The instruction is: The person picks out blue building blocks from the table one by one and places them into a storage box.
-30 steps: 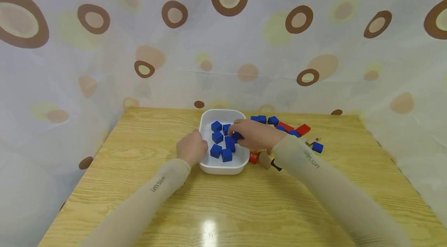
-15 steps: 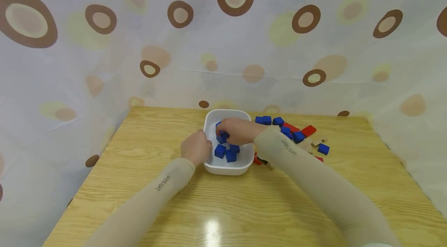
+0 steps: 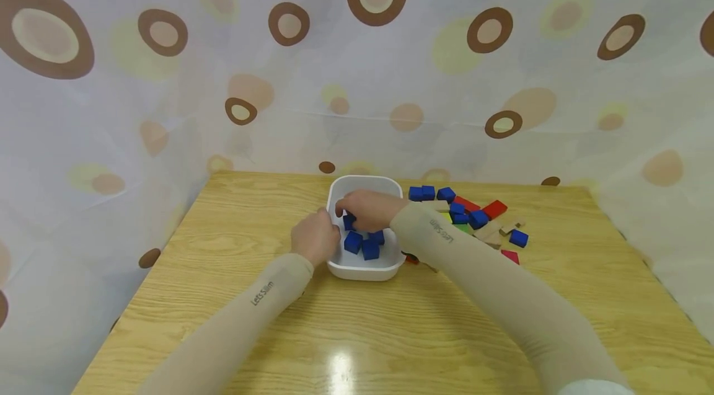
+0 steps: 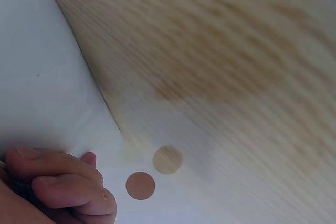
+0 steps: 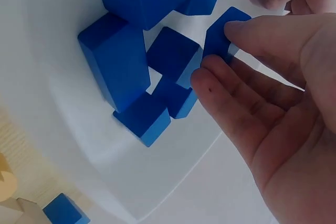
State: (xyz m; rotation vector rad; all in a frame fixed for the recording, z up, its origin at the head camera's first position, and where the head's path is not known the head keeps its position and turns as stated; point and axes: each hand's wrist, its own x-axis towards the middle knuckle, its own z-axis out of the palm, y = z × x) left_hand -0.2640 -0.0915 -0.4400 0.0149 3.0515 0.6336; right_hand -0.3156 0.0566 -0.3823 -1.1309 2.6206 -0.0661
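A white plastic container [image 3: 365,274] with several blue cubes [image 3: 370,250] inside stands on the wooden table. My left hand [image 3: 315,237] grips the container's left rim with curled fingers; in the left wrist view its fingers [image 4: 73,187] lie against the white wall. Inside the container is my right hand [image 3: 370,209], back upward in the head view, covering some cubes. The right wrist view shows its thumb and fingertips pinching one blue cube [image 5: 216,35], while other cubes [image 5: 173,53] lie close together on the container floor beside it.
To the container's right lies a loose spread of blocks: blue cubes [image 3: 446,195], red blocks [image 3: 494,209], plain wood pieces [image 3: 491,234] and a lone blue block [image 3: 519,238] farther right. A patterned sheet [image 3: 390,72] hangs behind the table [image 3: 268,196].
My right hand has moved left across the inside of the container, toward its left wall. The left hand stays at the rim. The head view has shifted slightly.
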